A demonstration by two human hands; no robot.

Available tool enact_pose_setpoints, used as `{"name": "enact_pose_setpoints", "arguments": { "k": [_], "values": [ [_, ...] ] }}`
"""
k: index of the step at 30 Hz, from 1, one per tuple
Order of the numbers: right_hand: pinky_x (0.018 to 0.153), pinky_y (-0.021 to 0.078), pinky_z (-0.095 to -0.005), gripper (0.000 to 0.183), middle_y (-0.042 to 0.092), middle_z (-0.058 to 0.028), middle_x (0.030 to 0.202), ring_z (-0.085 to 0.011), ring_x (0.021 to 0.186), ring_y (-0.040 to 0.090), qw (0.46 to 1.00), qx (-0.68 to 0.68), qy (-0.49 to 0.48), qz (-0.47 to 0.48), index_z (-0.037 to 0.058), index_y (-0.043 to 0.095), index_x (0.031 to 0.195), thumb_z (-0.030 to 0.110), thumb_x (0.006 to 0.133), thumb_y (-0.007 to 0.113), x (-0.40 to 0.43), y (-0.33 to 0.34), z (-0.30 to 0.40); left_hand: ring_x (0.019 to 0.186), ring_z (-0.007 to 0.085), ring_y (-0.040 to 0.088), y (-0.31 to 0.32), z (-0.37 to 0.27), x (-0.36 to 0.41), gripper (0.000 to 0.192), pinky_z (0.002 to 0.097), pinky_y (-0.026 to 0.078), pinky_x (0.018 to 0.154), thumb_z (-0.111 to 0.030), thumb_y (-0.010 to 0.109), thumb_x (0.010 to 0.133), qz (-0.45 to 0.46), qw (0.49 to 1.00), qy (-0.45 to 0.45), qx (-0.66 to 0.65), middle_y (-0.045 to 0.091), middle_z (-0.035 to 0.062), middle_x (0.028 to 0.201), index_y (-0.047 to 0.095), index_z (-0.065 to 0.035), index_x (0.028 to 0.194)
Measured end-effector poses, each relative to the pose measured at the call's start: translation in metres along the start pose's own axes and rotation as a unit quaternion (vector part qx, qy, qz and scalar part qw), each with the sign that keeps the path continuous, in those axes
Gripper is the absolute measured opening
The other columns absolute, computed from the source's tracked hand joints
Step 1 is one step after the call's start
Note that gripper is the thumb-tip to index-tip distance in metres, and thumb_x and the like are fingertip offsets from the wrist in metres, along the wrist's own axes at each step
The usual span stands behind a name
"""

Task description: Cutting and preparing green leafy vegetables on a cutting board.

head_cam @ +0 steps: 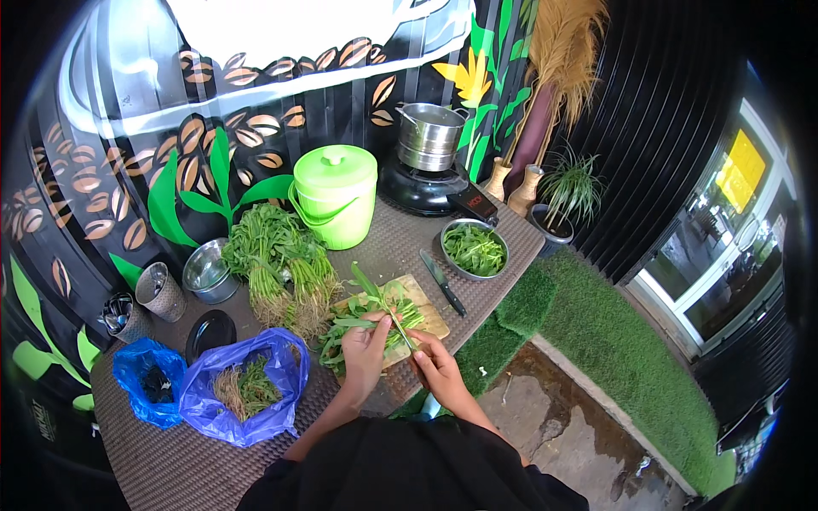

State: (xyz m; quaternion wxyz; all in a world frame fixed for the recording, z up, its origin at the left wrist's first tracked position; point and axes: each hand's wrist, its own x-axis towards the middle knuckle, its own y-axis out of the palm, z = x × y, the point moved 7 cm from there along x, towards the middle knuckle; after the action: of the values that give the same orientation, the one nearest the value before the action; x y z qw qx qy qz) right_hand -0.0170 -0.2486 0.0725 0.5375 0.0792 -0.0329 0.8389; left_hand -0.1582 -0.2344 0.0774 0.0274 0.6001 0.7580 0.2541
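Note:
Between my hands is a leafy green stem (397,324), held above a wooden cutting board (434,317). My left hand (367,345) pinches it near the leaves, while the fingers of my right hand (438,367) grip its lower end. Loose greens (339,338) and cut stems lie on the board, partly hidden by my left hand. A knife (442,281) with a black handle rests right of the board. Beyond it a metal bowl (475,276) holds picked green leaves. Large rooted bunches of greens (275,262) are heaped behind the board on the left.
On the woven-top table (140,460) stand a lidded green bucket (335,198), a black stove (422,188) bearing a steel pot (431,140), and a metal bowl (214,281). A purple plastic bag (291,389) contains roots and scraps; a blue bag (144,409) sits beside it, near cups (160,297).

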Motion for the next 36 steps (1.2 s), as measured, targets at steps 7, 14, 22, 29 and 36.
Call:
{"name": "enact_pose_setpoints", "arguments": {
  "k": [7, 14, 22, 29, 36],
  "values": [
    [0.056, 0.0337, -0.0192, 0.035, 0.048, 0.0018, 0.073, -0.0044, 0.062, 0.041, 0.993, -0.098, -0.054, -0.036, 0.0090, 0.045, 0.130, 0.010, 0.095, 0.046, 0.002, -0.007, -0.003, 0.092, 0.0128, 0.059, -0.003, 0.005, 0.003, 0.013, 0.0243, 0.046, 0.084, -0.002, 0.055, 0.091, -0.019, 0.999, -0.011, 0.039, 0.063, 0.0107, 0.100, 0.058, 0.0055, 0.101],
    [0.063, 0.0343, -0.0190, 0.036, 0.039, 0.0020, 0.078, -0.0053, 0.071, 0.037, 0.997, -0.075, -0.003, -0.030, 0.0096, 0.047, 0.129, 0.007, 0.094, 0.049, 0.004, -0.007, -0.001, 0.092, 0.0124, 0.058, -0.005, 0.008, 0.006, 0.013, 0.0249, 0.046, 0.084, -0.002, 0.055, 0.090, -0.024, 1.000, -0.004, 0.014, 0.063, 0.0107, 0.101, 0.057, 0.0050, 0.101],
    [0.047, 0.0313, -0.0181, 0.036, 0.044, 0.0009, 0.073, -0.0032, 0.052, 0.037, 0.995, 0.078, 0.054, 0.025, 0.0108, 0.042, 0.133, 0.011, 0.097, 0.044, 0.006, -0.005, -0.011, 0.091, 0.0140, 0.060, -0.005, 0.026, 0.007, 0.017, 0.0246, 0.047, 0.082, 0.000, 0.059, 0.087, -0.009, 0.994, -0.061, -0.088, 0.063, 0.0100, 0.100, 0.058, 0.0027, 0.103],
    [0.042, 0.0293, -0.0175, 0.036, 0.048, 0.0006, 0.071, -0.0031, 0.045, 0.035, 0.997, 0.055, 0.046, 0.027, 0.0108, 0.041, 0.134, 0.015, 0.098, 0.041, 0.007, -0.008, -0.012, 0.088, 0.0138, 0.061, -0.015, 0.028, 0.010, 0.019, 0.0237, 0.048, 0.080, 0.001, 0.061, 0.085, -0.015, 0.997, -0.073, -0.038, 0.064, 0.0097, 0.097, 0.059, 0.0052, 0.103],
    [0.040, 0.0293, -0.0178, 0.036, 0.049, -0.0002, 0.071, -0.0037, 0.043, 0.036, 0.999, 0.001, 0.017, -0.034, 0.0112, 0.041, 0.134, 0.017, 0.098, 0.041, 0.013, -0.030, -0.024, 0.085, 0.0116, 0.061, -0.026, 0.032, 0.018, 0.024, 0.0220, 0.049, 0.076, -0.002, 0.062, 0.086, -0.034, 0.995, -0.095, 0.002, 0.064, 0.0100, 0.100, 0.058, 0.0060, 0.109]
  ]
}}
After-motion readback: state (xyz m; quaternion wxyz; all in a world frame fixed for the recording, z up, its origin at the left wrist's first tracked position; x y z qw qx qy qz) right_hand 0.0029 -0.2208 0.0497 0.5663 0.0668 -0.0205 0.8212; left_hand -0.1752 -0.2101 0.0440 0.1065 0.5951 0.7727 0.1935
